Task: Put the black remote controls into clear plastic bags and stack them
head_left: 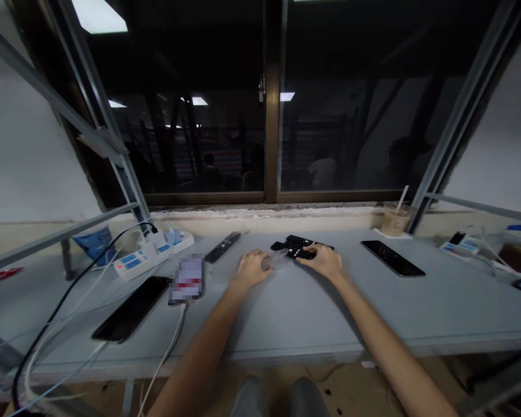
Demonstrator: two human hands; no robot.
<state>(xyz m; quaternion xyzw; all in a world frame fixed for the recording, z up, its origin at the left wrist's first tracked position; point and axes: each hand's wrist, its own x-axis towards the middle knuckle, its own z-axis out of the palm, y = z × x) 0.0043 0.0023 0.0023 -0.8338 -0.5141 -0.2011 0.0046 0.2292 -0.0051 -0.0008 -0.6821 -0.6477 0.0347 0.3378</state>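
My left hand (254,267) rests low over the table, its fingers curled at the edge of a clear plastic film (278,258), blurred in places. My right hand (323,262) has its thumb and fingers closed on a black remote control (298,251) with light-marked buttons. Behind that one lies a second black remote (306,240), partly covered. Just left of them, a small dark piece (278,246) shows; I cannot tell what it is. A further black remote (223,247) lies slanted to the left of my left hand.
On the left are a white power strip (132,263) with cables, a dark phone (132,310), a lit phone (187,281) and a blue cup (95,244). To the right lie another phone (393,258) and a drink cup with a straw (396,220). A window (191,116) rises behind the table.
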